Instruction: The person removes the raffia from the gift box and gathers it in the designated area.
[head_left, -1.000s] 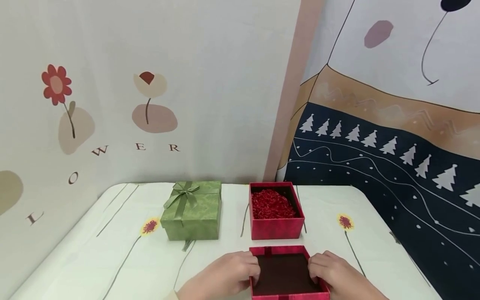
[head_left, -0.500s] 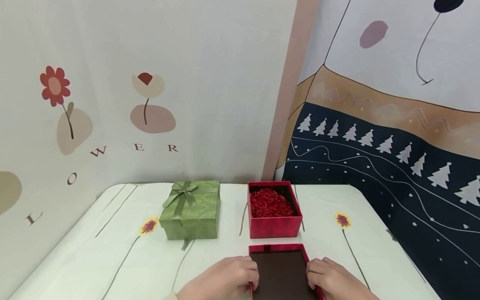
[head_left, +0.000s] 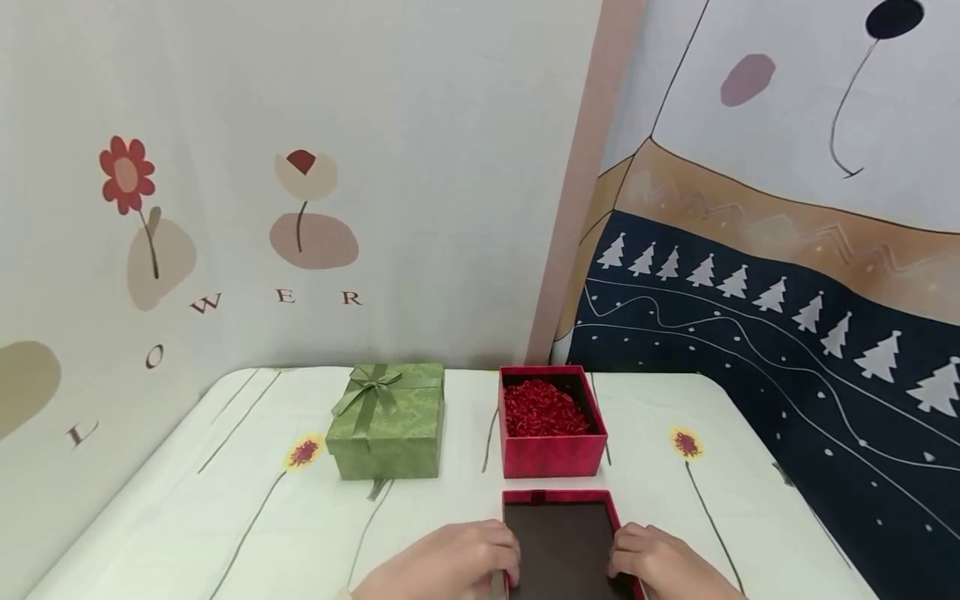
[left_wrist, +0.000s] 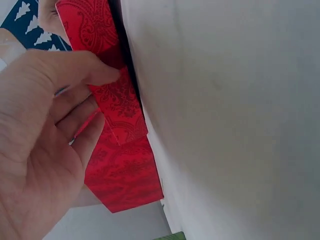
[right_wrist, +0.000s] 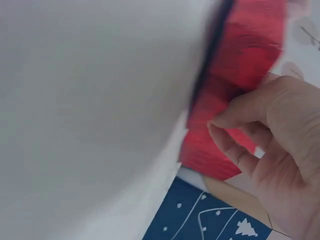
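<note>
Both hands hold a red box lid, its dark brown inside facing up, at the front of the table. My left hand grips its left wall, fingers hooked over the rim; the left wrist view shows the thumb against the patterned outside. Along the right wall my right hand has its fingers bent over the rim, with the thumb outside; that wrist view is blurred. Just beyond the lid stands a red box without its cover, filled with red shredded paper. The lid's near edge is out of frame.
A green gift box with a ribbon bow stands left of the red box. The white tablecloth has printed flowers. Pale and dark blue printed cloths hang behind and at the right.
The lid's near wall, visible a second ago, has left the frame, and its dark inside faces the head camera more. Both hands keep their places on its sides. The boxes behind stay put.
</note>
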